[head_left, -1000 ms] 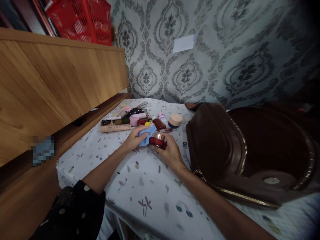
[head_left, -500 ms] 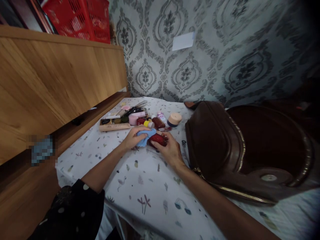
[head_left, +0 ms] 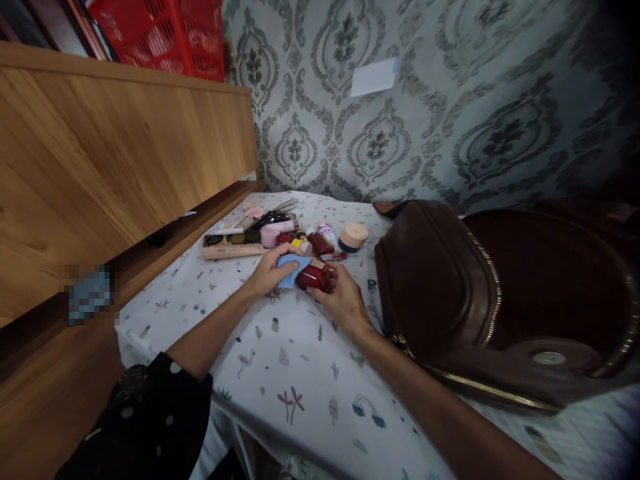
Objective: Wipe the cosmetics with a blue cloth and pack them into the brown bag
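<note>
My left hand point(head_left: 267, 273) is closed on a light blue cloth point(head_left: 290, 269) and presses it against a dark red cosmetic jar point(head_left: 313, 277). My right hand point(head_left: 341, 299) grips that jar from the right and holds it just above the white patterned tablecloth point(head_left: 280, 360). Both hands meet near the middle of the table. Just behind them lies a pile of cosmetics point(head_left: 273, 235): tubes, small pots and a palette.
A large open brown leather handbag point(head_left: 465, 287) lies on its side at the right. A round beige jar point(head_left: 353, 236) stands beyond the hands. A wooden headboard point(head_left: 110, 160) runs along the left, with a red plastic basket point(head_left: 170, 33) above it. Patterned wallpaper point(head_left: 425, 113) is behind.
The jar has turned in my right hand: its paler top showed a second ago, now its red side faces me. The cloth stays pressed against it. The view has shifted slightly.
</note>
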The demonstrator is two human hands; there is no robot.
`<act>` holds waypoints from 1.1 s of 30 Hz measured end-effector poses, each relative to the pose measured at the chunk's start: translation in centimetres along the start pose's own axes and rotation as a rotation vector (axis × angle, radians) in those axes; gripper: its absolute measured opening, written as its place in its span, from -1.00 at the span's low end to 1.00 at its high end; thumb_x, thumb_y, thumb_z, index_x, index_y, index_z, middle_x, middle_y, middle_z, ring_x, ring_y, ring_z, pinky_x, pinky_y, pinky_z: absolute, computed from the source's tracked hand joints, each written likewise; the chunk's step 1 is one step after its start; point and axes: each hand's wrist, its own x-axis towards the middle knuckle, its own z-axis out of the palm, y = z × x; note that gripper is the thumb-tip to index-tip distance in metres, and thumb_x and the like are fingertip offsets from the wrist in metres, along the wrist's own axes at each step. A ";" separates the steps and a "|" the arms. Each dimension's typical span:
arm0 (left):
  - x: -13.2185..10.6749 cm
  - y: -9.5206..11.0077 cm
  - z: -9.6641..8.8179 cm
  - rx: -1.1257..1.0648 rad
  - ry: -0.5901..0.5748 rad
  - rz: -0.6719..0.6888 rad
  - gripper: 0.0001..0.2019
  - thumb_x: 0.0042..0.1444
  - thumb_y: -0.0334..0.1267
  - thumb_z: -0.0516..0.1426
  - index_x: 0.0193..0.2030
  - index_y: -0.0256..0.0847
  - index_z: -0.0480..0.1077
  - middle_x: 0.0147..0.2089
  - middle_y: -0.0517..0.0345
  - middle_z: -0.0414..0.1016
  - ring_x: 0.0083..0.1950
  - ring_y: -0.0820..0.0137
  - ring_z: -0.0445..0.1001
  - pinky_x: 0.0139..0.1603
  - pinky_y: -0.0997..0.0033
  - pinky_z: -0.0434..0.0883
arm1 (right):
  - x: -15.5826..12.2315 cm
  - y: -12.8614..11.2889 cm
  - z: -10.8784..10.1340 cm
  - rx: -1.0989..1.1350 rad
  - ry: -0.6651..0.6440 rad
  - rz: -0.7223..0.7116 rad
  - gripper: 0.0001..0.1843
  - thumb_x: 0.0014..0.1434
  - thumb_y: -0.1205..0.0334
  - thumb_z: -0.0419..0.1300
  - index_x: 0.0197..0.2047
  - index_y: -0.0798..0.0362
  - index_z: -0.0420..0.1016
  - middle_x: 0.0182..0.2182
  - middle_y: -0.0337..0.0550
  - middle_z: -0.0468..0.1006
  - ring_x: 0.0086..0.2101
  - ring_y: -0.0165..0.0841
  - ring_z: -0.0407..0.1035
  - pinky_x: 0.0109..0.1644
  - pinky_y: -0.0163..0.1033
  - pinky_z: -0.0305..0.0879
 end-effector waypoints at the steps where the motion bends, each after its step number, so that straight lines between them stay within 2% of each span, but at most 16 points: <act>1: 0.0 0.0 0.0 0.005 0.008 0.023 -0.73 0.06 -0.15 0.18 -0.14 -0.25 0.45 -0.19 0.14 0.49 -0.21 0.37 0.41 -0.16 0.42 0.33 | 0.0 -0.1 0.0 -0.021 0.002 -0.002 -0.39 -0.16 0.11 0.34 -0.02 0.11 0.36 -0.29 -0.13 0.52 -0.38 -0.33 0.36 -0.27 -0.23 0.31; 5: 0.1 0.0 0.1 0.083 0.019 0.142 -0.77 0.12 -0.19 0.16 -0.16 -0.26 0.52 -0.18 0.07 0.52 -0.13 0.31 0.45 -0.02 0.34 0.34 | -0.3 -0.9 -0.2 -0.096 0.010 -0.045 -0.60 -0.09 0.10 0.29 -0.18 0.08 0.40 -0.33 -0.17 0.48 -0.43 -0.37 0.31 -0.31 -0.26 0.26; 9: -0.1 0.4 0.3 0.179 0.038 0.258 -0.81 0.14 -0.27 0.15 -0.16 -0.22 0.55 -0.19 0.06 0.50 -0.11 0.29 0.44 0.03 0.29 0.33 | -0.7 -1.4 -0.3 -0.185 0.076 -0.122 -0.59 -0.04 0.11 0.29 -0.09 0.03 0.48 -0.29 -0.16 0.46 -0.43 -0.36 0.32 -0.30 -0.23 0.26; 12: -0.2 0.7 0.3 0.187 0.011 0.296 -0.82 0.10 -0.32 0.16 -0.19 -0.22 0.56 -0.21 0.07 0.48 -0.13 0.31 0.43 -0.01 0.31 0.34 | -0.8 -1.5 -0.3 -0.278 0.132 -0.176 -0.57 0.00 0.09 0.30 -0.03 0.00 0.51 -0.27 -0.12 0.48 -0.36 -0.28 0.36 -0.25 -0.18 0.30; 16: -0.2 1.0 0.1 0.133 -0.035 0.284 -0.83 0.06 -0.31 0.16 -0.24 -0.24 0.56 -0.25 0.08 0.47 -0.18 0.33 0.43 -0.10 0.35 0.35 | -0.4 -1.1 -0.4 -0.262 0.098 -0.231 -0.54 0.01 0.09 0.32 -0.01 0.06 0.52 -0.17 -0.02 0.54 -0.16 -0.14 0.41 -0.03 -0.03 0.35; 23: -0.3 1.4 -0.2 0.124 -0.055 0.228 -0.82 0.04 -0.30 0.13 -0.28 -0.25 0.54 -0.27 0.09 0.47 -0.19 0.34 0.42 -0.12 0.36 0.32 | 0.0 0.6 0.0 -0.038 -0.065 -0.224 -0.30 0.02 0.21 0.26 0.25 0.07 0.32 0.11 0.03 0.46 0.07 -0.14 0.39 0.20 0.01 0.31; 25: -0.3 1.5 -0.3 0.127 -0.044 0.229 -0.82 0.04 -0.30 0.12 -0.28 -0.25 0.54 -0.28 0.10 0.47 -0.18 0.33 0.42 -0.11 0.35 0.32 | 0.0 0.6 0.0 -0.032 -0.067 -0.213 -0.28 0.01 0.23 0.24 0.27 0.06 0.29 0.08 0.00 0.48 0.03 -0.16 0.41 0.18 0.01 0.31; 29: -0.3 1.2 -0.2 0.139 -0.013 0.214 -0.82 0.06 -0.29 0.12 -0.26 -0.25 0.54 -0.29 0.11 0.46 -0.20 0.33 0.41 -0.12 0.35 0.32 | -0.3 -0.4 -0.3 -0.118 0.011 -0.194 -0.26 -0.03 0.19 0.28 0.24 0.10 0.29 -0.11 -0.02 0.54 -0.12 -0.15 0.43 0.04 -0.02 0.37; 33: -0.2 0.8 -0.1 0.138 -0.011 0.213 -0.81 0.06 -0.29 0.13 -0.25 -0.25 0.55 -0.27 0.11 0.46 -0.19 0.33 0.42 -0.09 0.34 0.34 | -0.5 -1.0 -0.5 -0.229 0.075 -0.312 -0.51 -0.01 0.17 0.29 0.03 0.05 0.45 -0.12 0.01 0.54 -0.12 -0.11 0.38 0.02 0.00 0.34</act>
